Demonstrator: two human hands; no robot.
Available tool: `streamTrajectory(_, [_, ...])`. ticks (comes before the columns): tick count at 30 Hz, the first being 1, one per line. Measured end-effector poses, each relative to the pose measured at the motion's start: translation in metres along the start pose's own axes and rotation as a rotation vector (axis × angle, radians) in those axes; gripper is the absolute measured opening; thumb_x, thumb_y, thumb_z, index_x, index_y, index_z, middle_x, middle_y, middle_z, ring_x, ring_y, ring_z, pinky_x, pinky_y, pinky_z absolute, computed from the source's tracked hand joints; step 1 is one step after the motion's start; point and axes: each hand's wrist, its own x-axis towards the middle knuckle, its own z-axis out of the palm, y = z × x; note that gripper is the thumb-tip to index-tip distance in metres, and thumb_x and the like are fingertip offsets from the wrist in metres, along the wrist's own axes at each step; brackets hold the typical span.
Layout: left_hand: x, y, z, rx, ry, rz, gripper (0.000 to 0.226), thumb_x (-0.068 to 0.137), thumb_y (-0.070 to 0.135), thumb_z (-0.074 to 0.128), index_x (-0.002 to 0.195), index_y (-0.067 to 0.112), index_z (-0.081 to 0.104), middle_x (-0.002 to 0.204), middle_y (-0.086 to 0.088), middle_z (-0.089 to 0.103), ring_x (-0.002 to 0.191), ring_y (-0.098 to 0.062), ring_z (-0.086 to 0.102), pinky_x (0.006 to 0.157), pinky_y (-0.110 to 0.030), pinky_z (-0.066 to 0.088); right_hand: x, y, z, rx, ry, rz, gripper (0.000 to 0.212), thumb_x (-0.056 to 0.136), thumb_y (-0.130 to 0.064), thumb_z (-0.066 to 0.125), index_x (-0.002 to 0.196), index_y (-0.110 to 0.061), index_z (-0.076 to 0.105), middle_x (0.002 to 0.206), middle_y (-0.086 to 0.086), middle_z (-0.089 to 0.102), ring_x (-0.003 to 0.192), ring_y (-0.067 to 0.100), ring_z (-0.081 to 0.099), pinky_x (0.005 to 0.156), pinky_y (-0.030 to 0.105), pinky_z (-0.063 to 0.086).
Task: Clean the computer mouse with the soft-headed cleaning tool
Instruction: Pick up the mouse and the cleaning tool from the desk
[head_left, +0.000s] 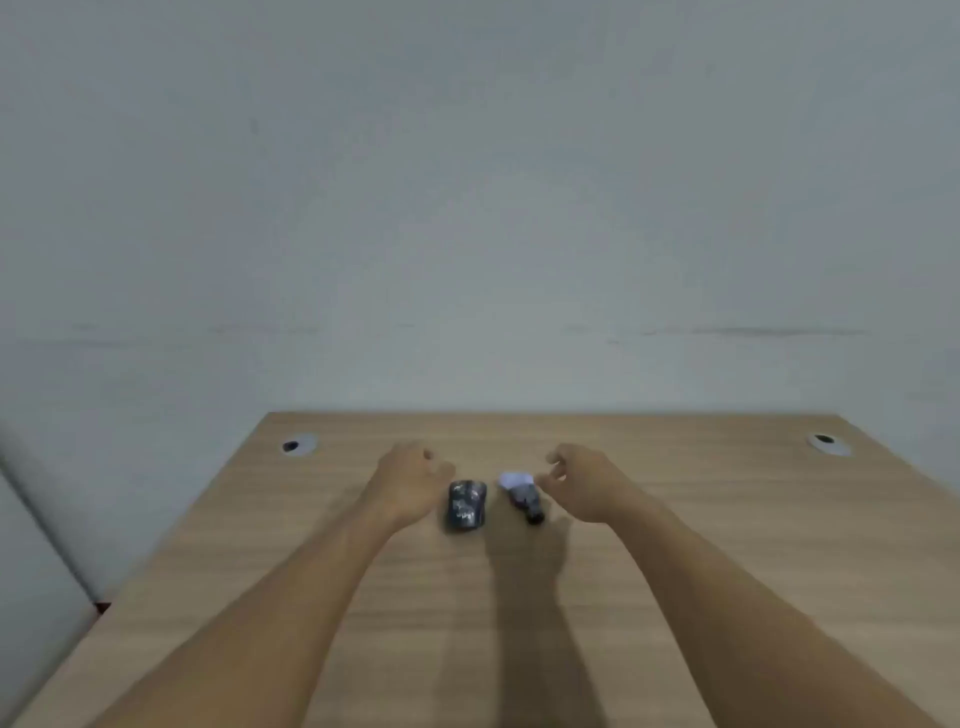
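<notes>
The computer mouse (466, 506) lies on the wooden table (675, 571), towards its far middle part, dark with pale mottled marks on its back and its long axis running away from the viewer. Just beside it on the right, apart from it, lies the soft-headed cleaning tool (522, 494), a short dark body with a pale lilac-white head pointing to the far side, slightly tilted leftwards. The left hand (410, 480) is just left of the mouse, its fingers (427, 455) loosely curled and holding nothing; whether its thumb side touches the mouse cannot be told through the blur. The right hand (582, 483) is just right of the tool, its fingers loosely bent and half spread, with the tips near the tool's pale head but gripping nothing. Both bare forearms reach in from the near edge, and a dark shadow falls on the wood between them. Two round cable holes (300, 445) sit near the far corners of the table, and a plain grey wall (467, 208) stands behind.
</notes>
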Motion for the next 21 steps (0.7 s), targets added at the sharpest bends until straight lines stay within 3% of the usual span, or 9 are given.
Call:
streamTrajectory(2, [-0.017, -0.010, 0.016, -0.026, -0.001, -0.039, 0.049, 0.094, 0.048, 0.075, 0.116, 0.005, 0.071, 0.118, -0.016, 0.072, 0.118, -0.038, 0.067, 0.103, -0.048, 0.055, -0.009, 0.002, 0.015, 0.026, -0.006, 0.057, 0.061, 0.106, -0.042, 0.069, 0.155, -0.009, 0.055, 0.151, 0.013, 0.064, 0.135, 0.032, 0.066, 0.108, 0.034, 0.051])
streamTrajectory(4, [-0.039, -0.018, 0.031, -0.039, -0.027, -0.055, 0.060, 0.085, 0.060, 0.081, 0.120, 0.013, 0.067, 0.123, -0.006, 0.065, 0.123, -0.029, 0.062, 0.108, -0.046, 0.052, -0.018, 0.008, 0.033, 0.045, 0.003, 0.095, 0.068, 0.103, -0.045, 0.072, 0.156, -0.008, 0.052, 0.152, 0.016, 0.060, 0.138, 0.033, 0.062, 0.110, 0.037, 0.050])
streamTrajectory(7, [-0.048, -0.031, 0.052, -0.001, 0.003, -0.067, 0.080, 0.075, 0.071, 0.084, 0.126, 0.013, 0.064, 0.129, -0.004, 0.058, 0.130, -0.026, 0.056, 0.112, -0.039, 0.047, -0.022, 0.012, 0.056, 0.075, 0.075, 0.088, 0.074, 0.099, -0.047, 0.076, 0.154, -0.004, 0.050, 0.148, 0.017, 0.058, 0.139, 0.035, 0.059, 0.110, 0.038, 0.048])
streamTrajectory(11, [-0.050, -0.036, 0.069, 0.104, 0.058, -0.081, 0.096, 0.065, 0.090, 0.072, 0.128, 0.018, 0.062, 0.131, 0.000, 0.051, 0.132, -0.026, 0.053, 0.115, -0.043, 0.044, -0.024, 0.014, 0.074, 0.065, 0.137, 0.061, 0.074, 0.095, -0.052, 0.080, 0.147, -0.008, 0.053, 0.147, 0.013, 0.052, 0.133, 0.035, 0.061, 0.108, 0.043, 0.052])
streamTrajectory(14, [-0.046, -0.036, 0.081, 0.171, 0.116, -0.100, 0.102, 0.061, 0.099, 0.058, 0.132, 0.026, 0.058, 0.135, 0.004, 0.048, 0.134, -0.024, 0.051, 0.112, -0.045, 0.041, -0.020, 0.009, 0.081, 0.044, 0.176, 0.034, 0.065, 0.097, -0.053, 0.076, 0.143, -0.012, 0.054, 0.144, 0.009, 0.053, 0.129, 0.034, 0.064, 0.107, 0.047, 0.054])
streamTrajectory(21, [-0.020, -0.030, 0.098, 0.242, 0.265, -0.115, 0.092, 0.066, 0.094, 0.055, 0.123, 0.023, 0.062, 0.129, 0.000, 0.054, 0.122, -0.029, 0.059, 0.099, -0.048, 0.045, -0.004, 0.011, 0.089, 0.128, 0.292, -0.011, 0.027, 0.104, -0.024, 0.069, 0.126, -0.009, 0.063, 0.122, 0.012, 0.068, 0.110, 0.036, 0.069, 0.090, 0.043, 0.052])
